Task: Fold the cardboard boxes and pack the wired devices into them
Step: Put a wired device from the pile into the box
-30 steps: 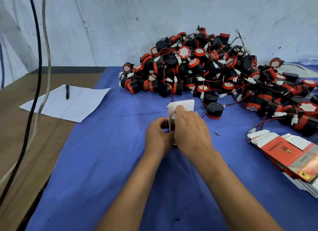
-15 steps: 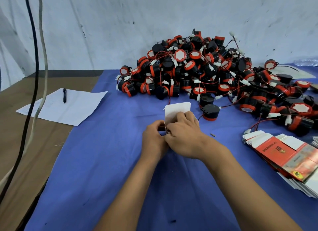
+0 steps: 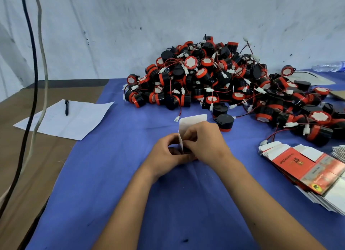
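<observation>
Both hands work one small box (image 3: pixel 193 122) at frame centre, on the blue cloth (image 3: pixel 115 175). Left hand (image 3: pixel 166 154) has fingers curled round the box's lower part, steadying it from the 9 o'clock side. Right hand (image 3: pixel 203 139) covers the box front from 3 o'clock, fingers bent onto it, pinching or pressing a flap; exact finger contact is hidden behind the knuckles. Only the white top flap sticks up at 12 o'clock above the hands, standing open, probably so the box mouth stays clear for closing. Whether a device is already inside the box I cannot tell; the hands hide it.

Pile of black-and-red wired devices (image 3: pixel 214 78) sits at 12 to 2 o'clock from the hands, within reach. One loose device (image 3: pixel 225 122) lies just beside the right hand at 1 o'clock, likely next in line. Stack of flat unfolded boxes (image 3: pixel 308 165) lies at 3 to 4 o'clock, on the right-hand side for easy grabbing.

Off the cloth at 10 o'clock: paper sheet (image 3: pixel 74 119) with a pen (image 3: pixel 66 107) on it, on the brown table (image 3: pixel 28 175). Two cables (image 3: pixel 35 63) hang at far left.

Judged step: folding or closing this box. Most of the pile remains unpacked.
</observation>
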`<action>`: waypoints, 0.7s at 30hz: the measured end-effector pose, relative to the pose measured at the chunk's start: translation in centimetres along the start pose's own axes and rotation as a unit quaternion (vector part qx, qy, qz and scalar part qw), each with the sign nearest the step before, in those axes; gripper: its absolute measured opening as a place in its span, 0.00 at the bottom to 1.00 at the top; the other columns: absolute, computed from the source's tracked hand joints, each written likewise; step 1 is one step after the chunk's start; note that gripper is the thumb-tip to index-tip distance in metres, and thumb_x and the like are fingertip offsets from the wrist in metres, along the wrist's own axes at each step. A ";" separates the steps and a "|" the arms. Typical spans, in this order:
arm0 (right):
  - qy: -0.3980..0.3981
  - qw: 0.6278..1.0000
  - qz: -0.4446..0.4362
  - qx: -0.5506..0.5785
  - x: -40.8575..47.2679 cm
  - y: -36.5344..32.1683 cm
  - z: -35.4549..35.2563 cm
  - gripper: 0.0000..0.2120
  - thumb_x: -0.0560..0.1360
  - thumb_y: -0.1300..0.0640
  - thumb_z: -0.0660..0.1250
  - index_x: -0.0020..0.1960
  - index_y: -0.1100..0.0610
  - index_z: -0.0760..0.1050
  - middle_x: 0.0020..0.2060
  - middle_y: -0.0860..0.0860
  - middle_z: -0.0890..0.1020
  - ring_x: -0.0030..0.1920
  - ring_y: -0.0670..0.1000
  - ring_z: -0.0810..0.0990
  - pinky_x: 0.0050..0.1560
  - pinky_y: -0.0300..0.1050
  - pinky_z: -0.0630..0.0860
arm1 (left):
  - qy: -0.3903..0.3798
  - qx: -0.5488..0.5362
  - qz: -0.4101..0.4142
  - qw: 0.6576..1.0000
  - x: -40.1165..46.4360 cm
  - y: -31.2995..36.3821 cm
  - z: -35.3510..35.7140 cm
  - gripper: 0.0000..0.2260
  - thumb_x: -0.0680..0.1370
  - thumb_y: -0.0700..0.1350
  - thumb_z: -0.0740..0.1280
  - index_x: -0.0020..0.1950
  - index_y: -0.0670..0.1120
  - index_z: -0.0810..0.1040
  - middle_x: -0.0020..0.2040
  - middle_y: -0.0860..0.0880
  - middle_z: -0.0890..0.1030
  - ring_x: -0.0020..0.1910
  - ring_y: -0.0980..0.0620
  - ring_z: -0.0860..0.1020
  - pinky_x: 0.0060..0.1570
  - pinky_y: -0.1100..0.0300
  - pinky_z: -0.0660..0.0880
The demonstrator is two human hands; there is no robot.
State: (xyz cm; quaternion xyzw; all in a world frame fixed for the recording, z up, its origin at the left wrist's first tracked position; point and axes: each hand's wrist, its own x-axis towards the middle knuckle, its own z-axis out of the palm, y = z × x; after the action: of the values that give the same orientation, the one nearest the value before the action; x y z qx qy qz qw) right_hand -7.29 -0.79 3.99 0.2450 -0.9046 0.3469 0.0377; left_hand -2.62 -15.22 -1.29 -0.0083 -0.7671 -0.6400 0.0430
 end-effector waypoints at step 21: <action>0.002 0.936 0.103 0.337 -1.0 5.5 1.1 0.08 0.74 0.48 0.77 0.52 0.48 0.85 0.47 0.46 0.88 0.49 0.51 0.87 0.55 0.61 0.83 | -0.065 -0.074 -0.048 0.994 -0.3 -0.1 -1.6 0.22 0.74 0.35 0.75 0.68 0.45 0.81 0.62 0.46 0.84 0.60 0.42 0.83 0.61 0.48 0.79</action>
State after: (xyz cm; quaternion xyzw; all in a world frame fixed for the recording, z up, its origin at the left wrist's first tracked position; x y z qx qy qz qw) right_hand -8.90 2.44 -0.45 0.1484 -0.7547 0.6339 -0.0806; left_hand -2.22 -16.78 -1.13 -0.0157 -0.7181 -0.6947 -0.0384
